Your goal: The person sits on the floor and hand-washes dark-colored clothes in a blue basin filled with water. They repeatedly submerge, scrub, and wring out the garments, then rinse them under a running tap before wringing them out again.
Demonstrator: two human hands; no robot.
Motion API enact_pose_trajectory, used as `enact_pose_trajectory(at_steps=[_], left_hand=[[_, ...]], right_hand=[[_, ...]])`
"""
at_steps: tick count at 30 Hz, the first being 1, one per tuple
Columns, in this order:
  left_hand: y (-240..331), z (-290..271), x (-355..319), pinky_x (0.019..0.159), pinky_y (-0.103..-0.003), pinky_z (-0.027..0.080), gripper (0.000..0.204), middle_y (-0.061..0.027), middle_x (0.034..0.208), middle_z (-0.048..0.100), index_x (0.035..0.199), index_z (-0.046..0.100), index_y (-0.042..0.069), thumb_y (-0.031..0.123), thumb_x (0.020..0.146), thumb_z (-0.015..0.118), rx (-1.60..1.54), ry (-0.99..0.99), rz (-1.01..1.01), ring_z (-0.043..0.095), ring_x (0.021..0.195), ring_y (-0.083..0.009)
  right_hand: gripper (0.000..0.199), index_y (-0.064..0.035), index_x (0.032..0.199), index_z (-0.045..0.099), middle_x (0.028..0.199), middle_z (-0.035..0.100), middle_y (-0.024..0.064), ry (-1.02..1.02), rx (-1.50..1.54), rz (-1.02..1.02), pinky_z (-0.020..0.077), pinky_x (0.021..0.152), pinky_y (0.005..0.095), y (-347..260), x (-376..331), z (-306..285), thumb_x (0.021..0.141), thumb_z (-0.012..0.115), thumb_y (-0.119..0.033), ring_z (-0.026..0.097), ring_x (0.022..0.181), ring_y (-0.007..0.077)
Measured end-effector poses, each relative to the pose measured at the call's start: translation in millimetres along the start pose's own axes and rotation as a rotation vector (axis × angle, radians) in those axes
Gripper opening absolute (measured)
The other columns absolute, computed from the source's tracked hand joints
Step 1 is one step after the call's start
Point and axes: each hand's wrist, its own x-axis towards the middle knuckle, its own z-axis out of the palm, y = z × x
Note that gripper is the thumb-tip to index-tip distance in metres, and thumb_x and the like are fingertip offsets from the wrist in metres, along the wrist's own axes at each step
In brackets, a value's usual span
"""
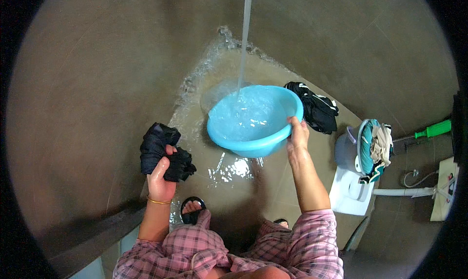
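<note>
A bunched-up dark wet cloth [178, 164], perhaps a garment, is gripped in my left hand [162, 177], held off to the left with the fingers closed round it. My right hand [298, 133] grips the right rim of a light blue plastic basin [258, 146], thumb over the edge and fingers on the outside. The basin is tilted, and a stream of water [244, 45] falls from above into it. Clear, rippling water fills much of the basin.
Water spreads over the tiled floor [278, 191] toward the corner. A heap of black clothing [317, 108] lies right of the basin. Farther right, a grey bucket [347, 149] full of clothes stands by a white squat toilet [348, 191]. A green-handled tool [433, 129] and white pipe [404, 192] are near the right wall.
</note>
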Motion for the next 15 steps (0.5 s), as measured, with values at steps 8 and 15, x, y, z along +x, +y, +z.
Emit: enact_pose_trajectory(at_steps=[8, 15], left_hand=[[-19, 12, 7, 0.091, -0.034, 0.04, 0.041, -0.0061, 0.103, 0.053, 0.121, 0.046, 0.002, 0.011, 0.083, 0.06, -0.011, -0.097, -0.127, 0.049, 0.099, -0.0196], [-42, 18, 11, 0.096, -0.038, 0.04, 0.038, -0.0065, 0.107, 0.055, 0.123, 0.046, 0.004, 0.015, 0.087, 0.057, 0.014, -0.213, -0.314, 0.049, 0.106, -0.022]], right_hand=[[0.013, -0.0032, 0.084, 0.059, 0.073, 0.058, 0.0012, 0.072, -0.278, -0.132, 0.0404, 0.058, 0.0256, -49, -35, -60, 0.075, 0.063, -0.013, 0.05, 0.062, 0.0099], [0.013, -0.0014, 0.076, 0.056, 0.063, 0.055, 0.0014, 0.12, -0.724, -0.394, 0.041, 0.054, 0.0269, -62, -72, -133, 0.076, 0.065, -0.011, 0.047, 0.057, 0.0089]])
